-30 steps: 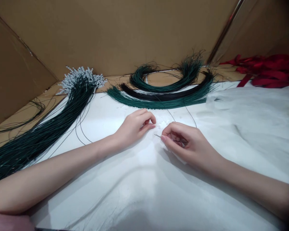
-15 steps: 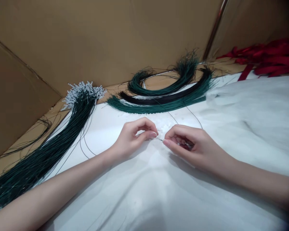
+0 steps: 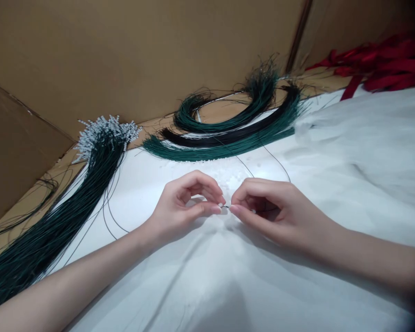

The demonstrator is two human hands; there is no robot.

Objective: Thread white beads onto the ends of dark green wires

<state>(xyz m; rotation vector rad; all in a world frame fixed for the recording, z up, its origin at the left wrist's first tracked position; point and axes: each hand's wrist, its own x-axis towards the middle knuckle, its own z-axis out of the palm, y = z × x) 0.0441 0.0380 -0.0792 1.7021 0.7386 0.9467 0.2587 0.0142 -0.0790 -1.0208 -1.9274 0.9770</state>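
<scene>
My left hand [image 3: 190, 203] pinches a tiny white bead [image 3: 221, 205] between thumb and forefinger. My right hand [image 3: 273, 207], also closed in a pinch, holds a thin dark wire [image 3: 227, 207], whose short end points left and meets the bead. Whether the wire passes through the bead is too small to tell. More of the wire appears to trail up behind the right hand. Just beyond the fingertips, many small white beads [image 3: 233, 174] lie scattered on the white surface [image 3: 138, 177].
At left lies a long bundle of dark green wires [image 3: 72, 203] with white beaded tips [image 3: 105, 133]. Curved bundles of green wire [image 3: 214, 152] and black wire [image 3: 224, 138] rest at the back. Red ribbons [image 3: 390, 64] and translucent white sheeting [image 3: 373, 133] are at right, cardboard walls [image 3: 141, 50] behind.
The view has shifted slightly. Both hands stay close together, and the left fingertips now meet the wire's end, with a white bead showing between them.
</scene>
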